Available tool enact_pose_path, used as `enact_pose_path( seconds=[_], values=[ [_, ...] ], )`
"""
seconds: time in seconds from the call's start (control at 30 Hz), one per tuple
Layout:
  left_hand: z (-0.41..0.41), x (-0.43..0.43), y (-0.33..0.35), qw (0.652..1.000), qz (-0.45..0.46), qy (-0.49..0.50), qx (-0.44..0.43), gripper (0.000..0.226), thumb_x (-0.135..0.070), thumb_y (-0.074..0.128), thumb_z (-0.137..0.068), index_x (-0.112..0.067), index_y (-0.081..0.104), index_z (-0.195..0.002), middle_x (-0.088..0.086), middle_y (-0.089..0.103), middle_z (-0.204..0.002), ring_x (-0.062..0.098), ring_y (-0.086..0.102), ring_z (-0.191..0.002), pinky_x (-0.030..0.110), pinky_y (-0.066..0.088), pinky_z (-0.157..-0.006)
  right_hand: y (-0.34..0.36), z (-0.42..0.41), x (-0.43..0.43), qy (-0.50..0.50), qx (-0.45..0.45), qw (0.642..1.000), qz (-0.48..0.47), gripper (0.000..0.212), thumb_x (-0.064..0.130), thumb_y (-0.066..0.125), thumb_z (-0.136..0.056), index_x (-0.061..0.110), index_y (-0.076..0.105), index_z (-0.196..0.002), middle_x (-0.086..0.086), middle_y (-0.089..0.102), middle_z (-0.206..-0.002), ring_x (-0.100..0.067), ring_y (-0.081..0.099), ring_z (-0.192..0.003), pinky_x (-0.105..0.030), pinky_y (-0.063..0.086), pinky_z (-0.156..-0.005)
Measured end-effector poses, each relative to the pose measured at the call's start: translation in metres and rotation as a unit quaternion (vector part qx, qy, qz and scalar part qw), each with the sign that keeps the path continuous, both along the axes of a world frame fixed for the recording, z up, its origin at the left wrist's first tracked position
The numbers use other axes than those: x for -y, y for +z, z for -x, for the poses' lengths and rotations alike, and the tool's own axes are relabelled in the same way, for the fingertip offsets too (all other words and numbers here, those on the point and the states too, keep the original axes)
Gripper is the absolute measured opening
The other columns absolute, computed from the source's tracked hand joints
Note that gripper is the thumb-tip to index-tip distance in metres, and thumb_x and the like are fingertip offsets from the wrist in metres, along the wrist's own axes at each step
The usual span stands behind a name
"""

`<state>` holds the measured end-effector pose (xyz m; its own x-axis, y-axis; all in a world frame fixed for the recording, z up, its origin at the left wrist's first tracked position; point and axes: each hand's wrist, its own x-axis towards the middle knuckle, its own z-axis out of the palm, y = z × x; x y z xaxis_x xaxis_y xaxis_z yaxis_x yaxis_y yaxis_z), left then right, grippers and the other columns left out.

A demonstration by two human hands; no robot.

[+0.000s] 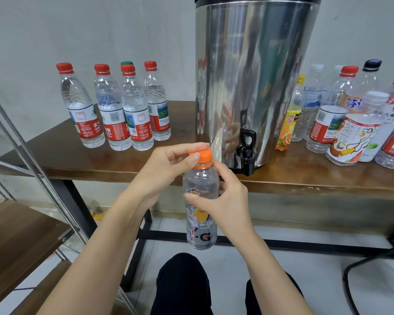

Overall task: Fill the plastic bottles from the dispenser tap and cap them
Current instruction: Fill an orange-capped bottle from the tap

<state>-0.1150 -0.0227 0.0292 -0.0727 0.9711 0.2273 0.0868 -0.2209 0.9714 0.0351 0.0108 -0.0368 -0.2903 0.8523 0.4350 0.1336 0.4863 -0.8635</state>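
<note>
Your left grip [168,164] pinches the orange cap [201,156], which sits on the clear bottle [201,233]. Your right grip [225,201] is curled round the bottle's upper body and holds it upright in the air before the counter [55,155] edge, just left of the dispenser [255,76] tap [246,148]. Capped bottles [114,110] stand on the counter at left.

One wide-angle camera, worn on the person's head, is looking forward and down over the dark-trousered lap [182,285] toward the brown wooden table [55,155] and the pale wall [100,30] behind it. The left hand [168,164] and right hand [223,201] are sitting close at frame centre, while the tall polished steel dispenser drum [248,76] is running off the top edge. Straight lines are bowing near the borders.
</note>
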Motion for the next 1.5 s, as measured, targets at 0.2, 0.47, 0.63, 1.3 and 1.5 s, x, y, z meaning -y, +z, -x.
enact_pose_path(
  seconds=[0.2,0.47,0.63,1.3,1.5],
  values=[
    [-0.022,0.000,-0.006,0.984,-0.042,0.170,0.040,0.025,-0.019,0.089,-0.062,-0.032,0.079,-0.080,0.006,0.071,-0.107,0.014,0.069,-0.095,0.027,0.058,-0.078,-0.002,0.008,0.003,-0.046,0.009,0.998,-0.038,0.077,0.030,0.092,-0.063,0.029,0.057,-0.131,0.014,0.059,-0.121,0.007,0.053,-0.111,-0.005,0.042,-0.088],
    [-0.009,0.000,-0.003,0.999,-0.020,0.025,-0.010,0.029,-0.029,0.061,-0.091,-0.018,0.070,-0.116,-0.001,0.073,-0.116,0.012,0.067,-0.107,0.028,0.052,-0.090,0.000,0.003,-0.003,-0.008,-0.013,1.000,-0.016,0.076,0.028,0.092,-0.064,0.031,0.057,-0.132,0.011,0.062,-0.122,-0.006,0.061,-0.112,-0.032,0.056,-0.092],
    [-0.006,-0.008,-0.001,0.994,-0.054,0.081,-0.039,0.025,-0.039,0.079,-0.070,-0.033,0.077,-0.095,-0.003,0.072,-0.110,0.013,0.066,-0.107,0.028,0.051,-0.090,0.006,0.007,-0.004,-0.005,-0.005,1.000,-0.020,0.074,0.029,0.092,-0.063,0.033,0.058,-0.128,0.013,0.063,-0.119,0.000,0.061,-0.108,-0.024,0.054,-0.090],
    [0.136,-0.089,-0.072,0.813,-0.068,0.545,-0.193,0.046,-0.031,0.040,-0.106,-0.008,0.041,-0.146,0.015,0.037,-0.154,0.032,0.026,-0.145,0.038,0.013,-0.118,0.099,0.121,-0.092,-0.022,-0.076,0.991,-0.105,0.077,0.035,0.092,-0.063,0.026,0.059,-0.131,0.005,0.066,-0.122,-0.008,0.061,-0.113,-0.032,0.050,-0.100],
    [0.138,-0.100,-0.080,0.797,-0.063,0.546,-0.248,0.060,-0.045,0.027,-0.102,-0.007,0.038,-0.147,0.017,0.032,-0.157,0.034,0.025,-0.146,0.051,0.019,-0.119,0.087,0.159,-0.132,-0.044,-0.050,0.992,-0.107,0.077,0.035,0.089,-0.068,0.027,0.054,-0.137,0.006,0.062,-0.129,-0.008,0.057,-0.117,-0.034,0.049,-0.102]
  ],
)
